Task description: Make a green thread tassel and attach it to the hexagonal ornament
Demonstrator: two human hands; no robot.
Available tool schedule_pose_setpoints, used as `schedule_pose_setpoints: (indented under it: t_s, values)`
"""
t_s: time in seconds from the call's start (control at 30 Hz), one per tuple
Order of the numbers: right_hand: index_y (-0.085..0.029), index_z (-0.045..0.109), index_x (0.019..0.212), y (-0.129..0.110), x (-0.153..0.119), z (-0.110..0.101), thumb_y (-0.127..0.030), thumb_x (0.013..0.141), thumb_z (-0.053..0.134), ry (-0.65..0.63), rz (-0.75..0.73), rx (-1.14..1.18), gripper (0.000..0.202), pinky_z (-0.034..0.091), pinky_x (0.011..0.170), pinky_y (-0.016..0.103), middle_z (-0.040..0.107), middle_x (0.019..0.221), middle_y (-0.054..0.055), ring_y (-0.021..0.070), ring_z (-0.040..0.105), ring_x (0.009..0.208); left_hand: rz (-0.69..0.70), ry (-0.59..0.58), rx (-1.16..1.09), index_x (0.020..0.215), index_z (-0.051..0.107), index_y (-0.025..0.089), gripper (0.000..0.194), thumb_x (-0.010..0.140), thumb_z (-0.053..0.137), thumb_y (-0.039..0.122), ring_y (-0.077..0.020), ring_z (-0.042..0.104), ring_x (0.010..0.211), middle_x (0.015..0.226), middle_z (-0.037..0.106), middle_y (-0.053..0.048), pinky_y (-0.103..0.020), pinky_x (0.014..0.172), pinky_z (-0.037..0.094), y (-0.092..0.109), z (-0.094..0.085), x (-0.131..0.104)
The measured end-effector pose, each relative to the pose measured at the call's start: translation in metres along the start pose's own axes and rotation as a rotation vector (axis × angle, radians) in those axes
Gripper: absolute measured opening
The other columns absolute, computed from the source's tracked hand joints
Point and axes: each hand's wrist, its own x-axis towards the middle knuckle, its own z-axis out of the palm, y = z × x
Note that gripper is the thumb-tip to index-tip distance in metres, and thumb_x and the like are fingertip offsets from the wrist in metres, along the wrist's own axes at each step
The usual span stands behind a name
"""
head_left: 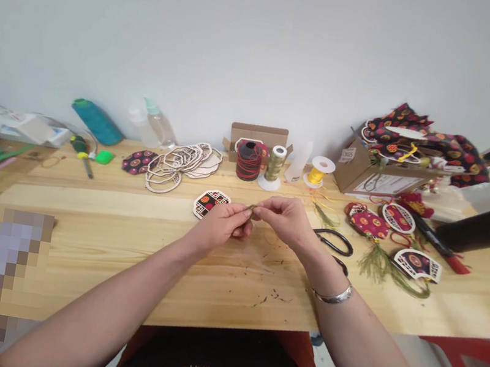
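My left hand (221, 224) and my right hand (285, 218) meet above the middle of the table. Both are closed in a pinch on a short piece of olive-green thread (251, 207), and the fingers cover most of it. Just behind my left hand lies a wooden-framed fabric ornament (207, 202) with a dark, flowered centre, partly hidden by the hand. Black-handled scissors (339, 240) rest beside my right wrist, their blades hidden under the arm. A silver bracelet (339, 295) circles that wrist.
Behind the hands stand a dark red-and-black thread spool (248, 162), an olive thread spool (274, 166) and a yellow spool (316, 173). Wooden frames (183, 164) are piled left of them. Finished ornaments (367, 221) and a fabric-filled cardboard box (368, 166) sit right. A screwdriver (82, 154) lies left.
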Motion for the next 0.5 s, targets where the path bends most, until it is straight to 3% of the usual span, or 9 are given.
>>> schedule_pose_setpoints:
  t_s: [0.2, 0.5]
  values:
    - [-0.013, 0.07, 0.067, 0.0023, 0.0001, 0.0024, -0.024, 0.069, 0.067, -0.016, -0.002, 0.016, 0.012, 0.046, 0.061, 0.027, 0.07, 0.064, 0.003, 0.013, 0.06, 0.06, 0.049, 0.079, 0.249, 0.069, 0.055, 0.015, 0.026, 0.084, 0.053, 0.036, -0.0085, 0.045, 0.052, 0.059, 0.052, 0.002, -0.023, 0.052, 0.035, 0.0017, 0.0026, -0.0018]
    - [-0.014, 0.07, 0.071, 0.005, -0.0005, 0.0064, -0.023, 0.072, 0.063, 0.011, -0.04, -0.047, 0.011, 0.047, 0.063, 0.027, 0.072, 0.07, 0.004, 0.0144, 0.062, 0.064, 0.112, 0.149, 0.419, 0.078, 0.056, 0.018, 0.024, 0.087, 0.045, 0.038, -0.0095, 0.035, 0.048, 0.058, 0.042, 0.005, -0.023, 0.045, 0.027, -0.003, 0.0009, -0.0016]
